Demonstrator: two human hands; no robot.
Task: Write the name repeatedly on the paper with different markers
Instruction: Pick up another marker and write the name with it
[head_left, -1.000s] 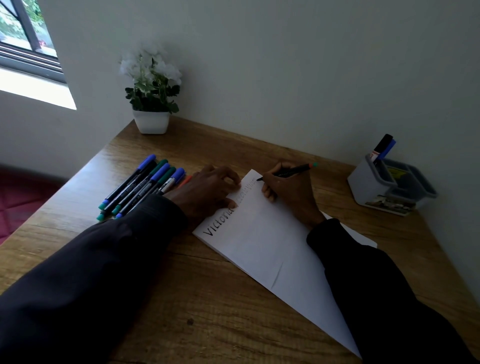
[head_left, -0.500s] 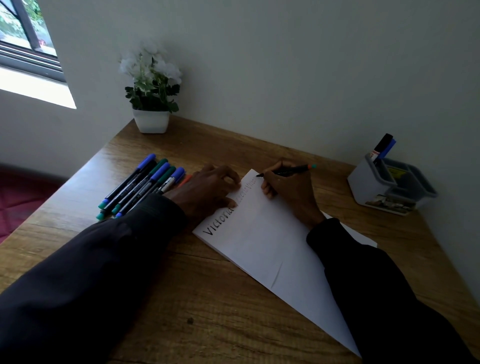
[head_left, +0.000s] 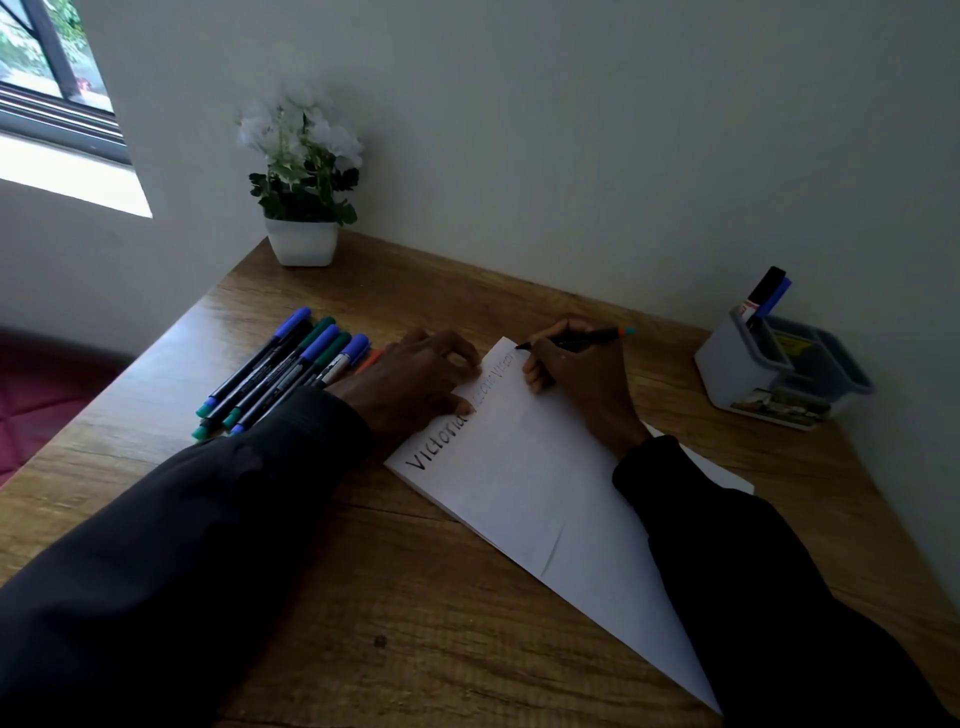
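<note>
A white sheet of paper (head_left: 530, 483) lies slanted on the wooden desk (head_left: 415, 597), with "Victoria" in black along its top edge and fainter lettering further along. My right hand (head_left: 576, 379) grips a black marker (head_left: 576, 339) with an orange-and-teal end, its tip at the paper's far corner. My left hand (head_left: 415, 384) rests on the paper's upper left edge, fingers curled and pressing it down. Several capped markers (head_left: 280, 371) with blue and green caps lie in a row left of that hand.
A white pot of white flowers (head_left: 301, 208) stands at the desk's back left corner. A grey desk organiser (head_left: 779, 374) holding a couple of markers sits at the back right, by the wall. A window is at the upper left.
The marker tip has shifted slightly along the top line toward the paper's far corner. My left hand has stayed in place.
</note>
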